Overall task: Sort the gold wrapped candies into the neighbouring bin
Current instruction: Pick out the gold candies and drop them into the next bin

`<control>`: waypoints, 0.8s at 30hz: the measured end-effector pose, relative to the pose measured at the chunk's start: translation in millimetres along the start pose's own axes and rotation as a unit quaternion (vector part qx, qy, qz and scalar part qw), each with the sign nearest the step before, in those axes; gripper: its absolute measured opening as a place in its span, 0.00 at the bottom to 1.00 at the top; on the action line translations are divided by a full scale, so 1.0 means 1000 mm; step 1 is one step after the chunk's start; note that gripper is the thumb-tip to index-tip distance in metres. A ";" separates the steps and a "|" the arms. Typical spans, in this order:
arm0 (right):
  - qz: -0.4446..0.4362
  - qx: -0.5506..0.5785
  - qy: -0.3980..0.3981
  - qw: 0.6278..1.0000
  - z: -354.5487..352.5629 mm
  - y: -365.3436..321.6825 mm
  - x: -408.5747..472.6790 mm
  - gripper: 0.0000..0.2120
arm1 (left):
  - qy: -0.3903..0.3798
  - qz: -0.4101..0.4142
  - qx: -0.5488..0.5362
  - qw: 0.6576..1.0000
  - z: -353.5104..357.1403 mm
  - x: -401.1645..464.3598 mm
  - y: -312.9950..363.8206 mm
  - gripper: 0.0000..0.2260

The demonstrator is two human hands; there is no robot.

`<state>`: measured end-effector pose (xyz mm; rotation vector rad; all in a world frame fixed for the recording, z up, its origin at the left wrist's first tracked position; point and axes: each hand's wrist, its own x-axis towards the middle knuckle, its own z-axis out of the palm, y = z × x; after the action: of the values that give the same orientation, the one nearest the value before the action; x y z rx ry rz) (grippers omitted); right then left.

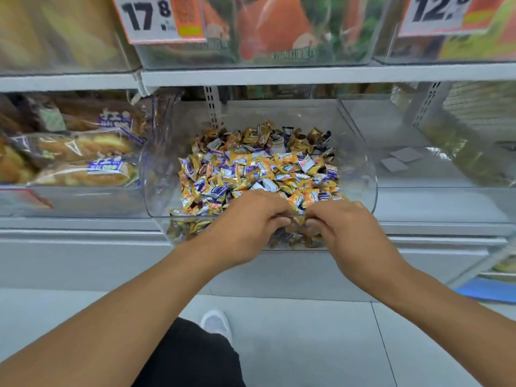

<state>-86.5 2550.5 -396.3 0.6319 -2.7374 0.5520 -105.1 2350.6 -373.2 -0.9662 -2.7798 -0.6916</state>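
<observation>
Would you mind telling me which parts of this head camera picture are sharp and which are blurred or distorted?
Head view: the candy pile in the clear bin is fairly sharp; the left hand and right hand at its front edge are slightly soft; the upper shelf packages and bread bags are blurred; the wide lens bows the shelf edge; lighting is even, without hard shadows.

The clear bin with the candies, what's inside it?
The clear bin holds a heap of wrapped candies, gold, orange, purple and white. Both hands, left and right, reach over the front edge and cover the candies there.
</observation>
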 end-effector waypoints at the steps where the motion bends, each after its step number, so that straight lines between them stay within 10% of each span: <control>1: 0.001 -0.011 -0.011 1.000 -0.002 -0.002 -0.001 0.15 | 0.004 -0.015 -0.005 1.000 -0.001 0.000 0.002 0.03; 7: 0.032 -0.005 0.194 0.980 -0.072 0.029 -0.003 0.11 | 0.143 0.013 -0.054 0.988 -0.008 0.035 0.055 0.16; 11: 0.193 -0.134 0.005 0.972 -0.094 0.113 -0.012 0.21 | 0.051 0.111 0.119 0.985 0.021 0.097 0.108 0.26; 14: 0.198 -0.123 -0.058 0.971 -0.072 0.144 -0.019 0.10 | -0.027 0.065 0.255 0.964 0.054 0.121 0.109 0.20; 18: 0.175 -0.080 -0.037 0.981 -0.083 0.159 -0.011 0.07 | 0.028 0.095 0.272 0.957 0.068 0.124 0.101 0.06; 24: 0.072 -0.042 -0.023 0.996 -0.121 0.136 -0.017 0.03 | 0.161 0.137 0.127 0.969 0.064 0.108 0.103 0.16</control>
<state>-113.5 2721.1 -335.7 0.4352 -2.8490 0.4553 -124.9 2511.4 -363.3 -1.0493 -2.3237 -0.3970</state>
